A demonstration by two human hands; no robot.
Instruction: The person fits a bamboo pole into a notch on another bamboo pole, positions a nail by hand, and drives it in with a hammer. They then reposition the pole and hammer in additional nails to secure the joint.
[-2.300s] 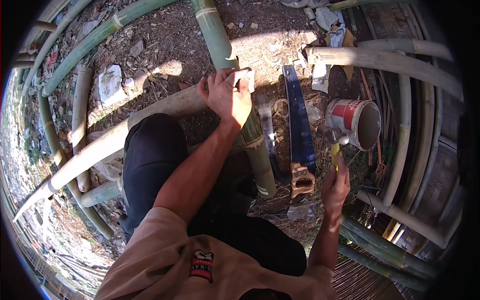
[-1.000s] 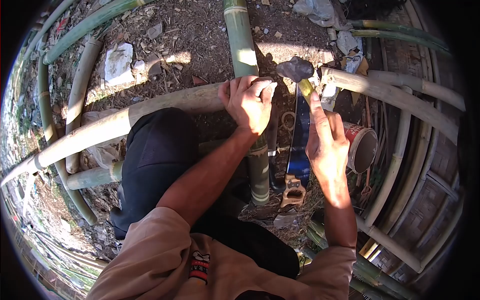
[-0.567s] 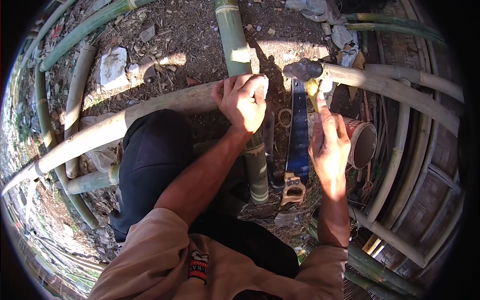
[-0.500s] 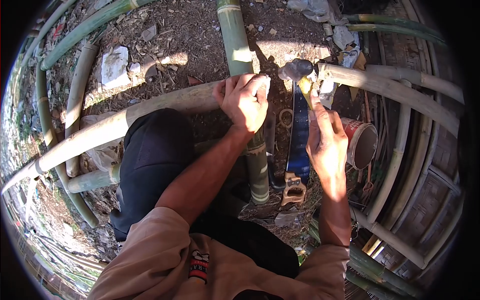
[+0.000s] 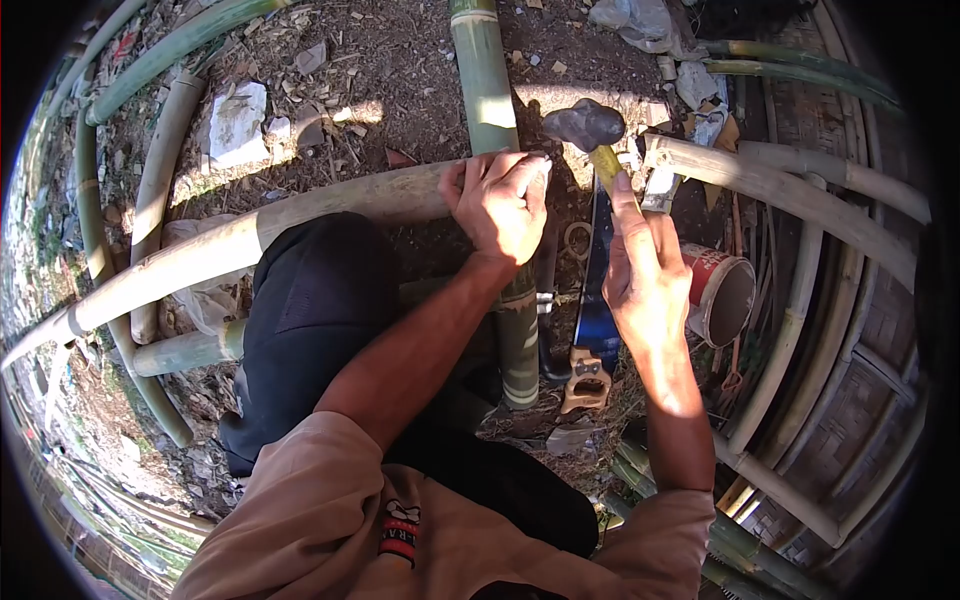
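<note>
My left hand (image 5: 503, 205) is closed over the near end of a long pale bamboo pole (image 5: 330, 205), which runs off to the left across my knee. Beneath that end lies a thick green bamboo post (image 5: 484, 85). In my right hand (image 5: 648, 270) is a hammer (image 5: 585, 125) with a dark head and a yellow handle. Its head is in the air, a little above and to the right of my left hand. A handsaw (image 5: 596, 310) with a blue blade and wooden handle lies below, partly covered by my right hand.
A red and white bucket (image 5: 722, 295) lies tipped to the right. More bamboo poles (image 5: 780, 170) and a woven bamboo panel (image 5: 850, 440) stand along the right side. On the littered ground are a white slab (image 5: 238, 125) and plastic sheeting (image 5: 640, 22).
My right hand has brought the hammer head slightly left and up, nearer my left hand. My left hand keeps its hold on the bamboo pole; the view has shifted a little.
</note>
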